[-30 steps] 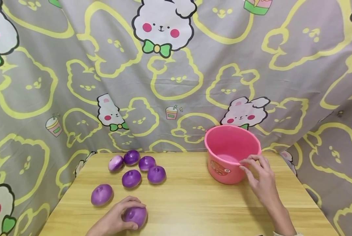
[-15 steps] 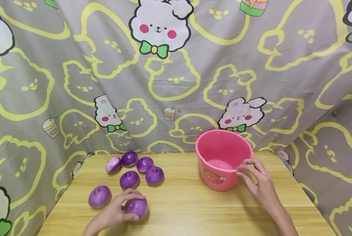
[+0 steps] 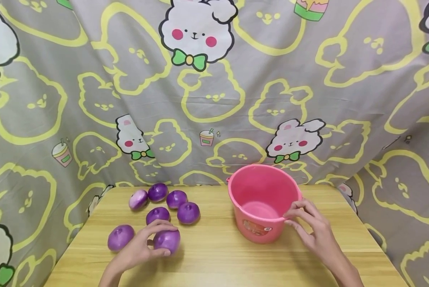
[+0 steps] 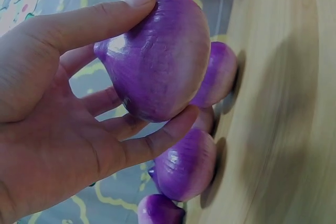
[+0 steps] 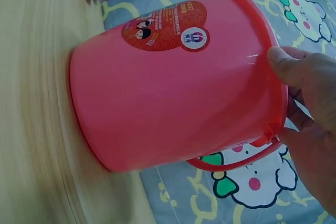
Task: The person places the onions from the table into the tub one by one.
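My left hand (image 3: 140, 247) pinches a purple onion (image 3: 167, 241) between thumb and fingers. In the left wrist view that onion (image 4: 163, 59) is off the tabletop, with a shadow on the wood beside it. At the right, my right hand (image 3: 313, 229) grips the near right rim of a pink bucket (image 3: 255, 217), thumb outside the wall. The right wrist view shows the bucket (image 5: 173, 93) with its label and a hanging handle (image 5: 241, 163). No onion shows on the visible part of the bucket's floor.
Several purple onions lie on the wooden table (image 3: 214, 263): one onion (image 3: 121, 238) left of my left hand and a cluster behind it, including a paler onion (image 3: 139, 199). A patterned curtain (image 3: 214, 99) stands close behind the table's far edge.
The bucket has slid left and nearer, with my right hand on its rim. My left hand has raised the onion off the table, slightly forward.
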A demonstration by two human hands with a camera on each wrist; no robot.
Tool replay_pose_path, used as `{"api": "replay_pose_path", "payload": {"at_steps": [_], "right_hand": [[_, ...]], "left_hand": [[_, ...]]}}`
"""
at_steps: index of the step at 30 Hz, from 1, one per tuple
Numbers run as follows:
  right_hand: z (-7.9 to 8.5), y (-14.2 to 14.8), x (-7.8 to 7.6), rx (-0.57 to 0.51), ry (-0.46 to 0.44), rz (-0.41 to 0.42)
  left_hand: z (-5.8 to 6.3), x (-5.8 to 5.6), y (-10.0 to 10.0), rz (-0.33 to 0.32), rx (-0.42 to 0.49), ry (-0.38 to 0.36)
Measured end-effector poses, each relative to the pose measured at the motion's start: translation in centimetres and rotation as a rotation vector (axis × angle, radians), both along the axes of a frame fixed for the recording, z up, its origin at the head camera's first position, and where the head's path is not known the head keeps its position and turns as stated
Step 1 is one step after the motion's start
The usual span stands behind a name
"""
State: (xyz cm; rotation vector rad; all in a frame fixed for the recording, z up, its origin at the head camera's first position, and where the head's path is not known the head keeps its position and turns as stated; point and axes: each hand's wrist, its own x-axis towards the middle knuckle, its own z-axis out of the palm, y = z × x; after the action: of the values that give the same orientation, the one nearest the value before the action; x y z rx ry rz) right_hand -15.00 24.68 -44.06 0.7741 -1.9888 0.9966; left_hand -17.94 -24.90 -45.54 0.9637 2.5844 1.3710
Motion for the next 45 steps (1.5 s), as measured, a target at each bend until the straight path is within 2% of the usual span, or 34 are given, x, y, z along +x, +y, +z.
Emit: {"api": "replay_pose_path", "payload": {"at_steps": [9, 12, 16, 23, 29, 36, 45], "right_hand": [[0.3, -0.8, 0.8, 0.007, 0.008, -0.019], [0.2, -0.9, 1.0, 0.009, 0.007, -0.024], [0.1, -0.9, 1.1, 0.006, 0.003, -0.005], [0.1, -1.2, 1.2, 0.013, -0.006, 0.042], [0.2, -1.5, 1.4, 0.020, -0.035, 0.065], [0.6, -2.0, 1.6, 0.024, -0.036, 0.081], [0.7, -2.6, 1.7, 0.028, -0.017, 0.142]], "left_hand": [[0.4, -0.5, 0.1, 0.034, 0.046, -0.031], [0.8, -0.7, 0.2, 0.050, 0.065, -0.013], [1.3, -0.9, 0.1, 0.060, 0.078, 0.050], [1.9, -1.1, 0.2, 0.059, 0.107, 0.084], [2.5, -1.3, 0.6, 0.098, 0.115, 0.156], [3.1, -1.7, 0.6, 0.129, 0.174, 0.139], [3.9, -2.0, 0.7, 0.090, 0.277, 0.106]]}}
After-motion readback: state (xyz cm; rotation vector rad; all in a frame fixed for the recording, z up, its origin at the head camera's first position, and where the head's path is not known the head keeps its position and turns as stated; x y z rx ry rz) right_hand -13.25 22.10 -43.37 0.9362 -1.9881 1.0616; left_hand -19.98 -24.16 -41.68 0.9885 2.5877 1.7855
